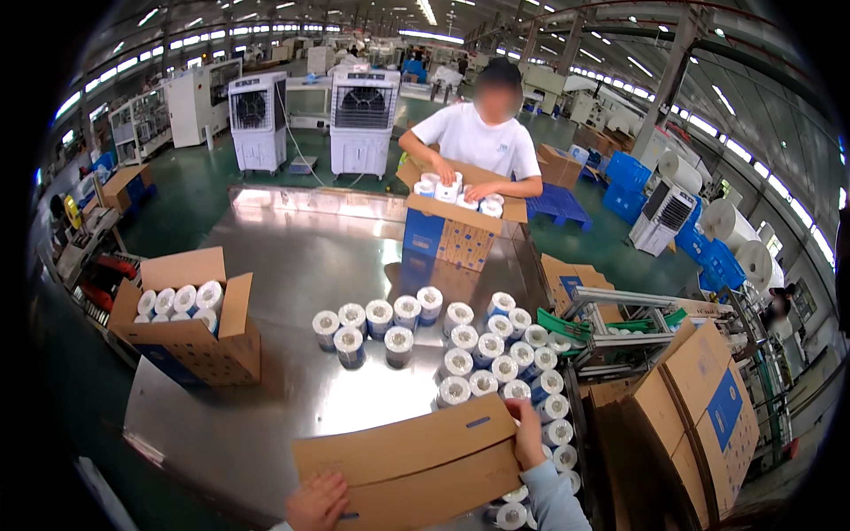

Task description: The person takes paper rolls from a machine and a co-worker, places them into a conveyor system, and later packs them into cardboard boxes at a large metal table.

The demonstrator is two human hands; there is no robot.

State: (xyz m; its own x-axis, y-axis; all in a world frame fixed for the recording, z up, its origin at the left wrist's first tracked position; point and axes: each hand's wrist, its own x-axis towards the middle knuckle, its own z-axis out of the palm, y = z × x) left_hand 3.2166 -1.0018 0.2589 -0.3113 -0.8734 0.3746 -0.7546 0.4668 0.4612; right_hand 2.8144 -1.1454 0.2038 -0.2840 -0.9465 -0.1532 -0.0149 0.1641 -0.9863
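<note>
Clearly, the metal counter (301,252) carries work at different stages. At its far side a co-worker (482,146) reaches into a printed box (453,232) with small rolls (447,194) inside. Close to the person, a brown carton (412,460) appears flat and not yet filled; at left, an open box (199,350) already contains white rolls (210,295), its flaps not closed. The left hand (317,504) bends its fingers over the carton's left end, and the right hand (529,434) grips its far right corner, both almost closed. Smallest, many white-and-blue rolls (379,316) stand loose, outside any box.
</note>
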